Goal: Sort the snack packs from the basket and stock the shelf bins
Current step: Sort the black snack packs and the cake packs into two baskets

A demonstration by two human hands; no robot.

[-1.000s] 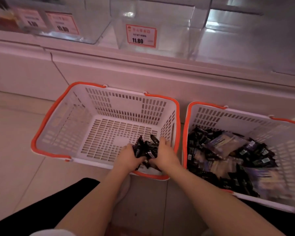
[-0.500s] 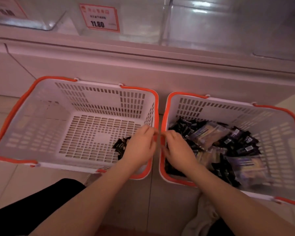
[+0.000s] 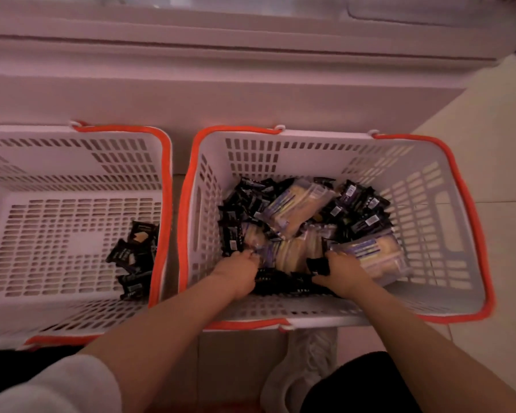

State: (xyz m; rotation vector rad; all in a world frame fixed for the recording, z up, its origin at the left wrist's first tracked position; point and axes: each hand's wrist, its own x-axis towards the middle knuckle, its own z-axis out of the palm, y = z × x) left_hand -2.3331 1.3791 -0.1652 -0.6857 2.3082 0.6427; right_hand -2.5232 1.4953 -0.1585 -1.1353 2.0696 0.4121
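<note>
Left basket (image 3: 72, 162): sitting on the floor, holding a few dark packs (image 3: 134, 257) at its right wall.
Right basket (image 3: 429, 204): holding the mixed snack packs (image 3: 298, 210).
Your left hand (image 3: 239, 274): grip curling into the pile; contents unclear.
Your right hand (image 3: 343, 274): grip pinching a black pack (image 3: 318, 266).

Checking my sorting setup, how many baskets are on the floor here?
2. The left basket holds a few black packs; the right basket, beside it, holds the mixed pile with both hands in it.
</note>
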